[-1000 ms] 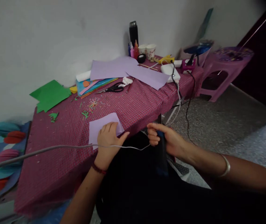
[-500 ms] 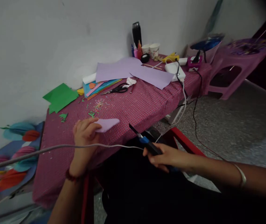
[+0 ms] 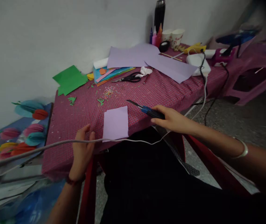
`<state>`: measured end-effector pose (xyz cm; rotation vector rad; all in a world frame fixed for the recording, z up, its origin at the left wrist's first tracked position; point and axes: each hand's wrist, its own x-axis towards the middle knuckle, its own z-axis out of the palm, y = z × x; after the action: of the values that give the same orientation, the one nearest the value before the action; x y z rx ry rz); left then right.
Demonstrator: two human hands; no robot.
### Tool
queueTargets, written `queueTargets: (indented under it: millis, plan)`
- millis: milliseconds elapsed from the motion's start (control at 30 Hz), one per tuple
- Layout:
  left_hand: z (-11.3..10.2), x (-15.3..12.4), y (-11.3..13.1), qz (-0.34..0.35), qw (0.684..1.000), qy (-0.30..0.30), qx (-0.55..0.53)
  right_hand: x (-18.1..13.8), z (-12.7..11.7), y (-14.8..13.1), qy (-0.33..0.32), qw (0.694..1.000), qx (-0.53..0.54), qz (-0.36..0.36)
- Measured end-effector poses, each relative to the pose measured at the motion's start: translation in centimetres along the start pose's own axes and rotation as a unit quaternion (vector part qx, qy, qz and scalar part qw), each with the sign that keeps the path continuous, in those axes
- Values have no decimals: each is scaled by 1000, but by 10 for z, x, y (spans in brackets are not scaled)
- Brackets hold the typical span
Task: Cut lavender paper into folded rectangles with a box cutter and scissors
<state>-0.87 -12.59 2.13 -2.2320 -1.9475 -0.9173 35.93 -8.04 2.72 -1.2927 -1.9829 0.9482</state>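
Observation:
A folded lilac sheet of paper (image 3: 115,123) lies flat at the table's near edge. Just left of it is my left hand (image 3: 83,149), fingers apart and holding nothing. My right hand (image 3: 170,119) grips the dark blue handle of a utility knife (image 3: 151,112). The knife's long blade is out and points left, above the table beyond the paper's right corner. A white cable (image 3: 65,142) runs across the view in front of my left hand and the paper's lower edge.
Black-handled scissors (image 3: 130,77), crumpled tissue (image 3: 144,71), paper scraps (image 3: 109,92) and green paper (image 3: 69,79) lie on the checked tablecloth (image 3: 81,109). Large lilac sheets (image 3: 133,56) lie behind. A white power box (image 3: 198,63) with cables, a yellow glue gun (image 3: 194,48) and paper cups (image 3: 177,36) stand further right.
My left hand has let go of the lilac paper, which now lies flat on the table. My right hand has raised the utility knife from over the lap to above the table. The view has shifted.

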Motion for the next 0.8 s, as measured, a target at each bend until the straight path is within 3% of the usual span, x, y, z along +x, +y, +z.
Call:
queueTargets:
  millis: [67,233,367,533,800]
  plan:
    - [3,-8,11,-5,999,-30,-13,20,6,-9,-10,999,42,2]
    - [21,-10,28,91,990,-107,35,55,23,-24,-88,976,169,105]
    - [35,-7,30,107,988,-102,37,70,32,-29,-110,960,230,112]
    - [41,-4,37,102,990,-95,-7,82,39,-34,-132,958,234,103]
    - [41,-1,43,125,985,-120,-3,84,36,-25,-106,948,271,129]
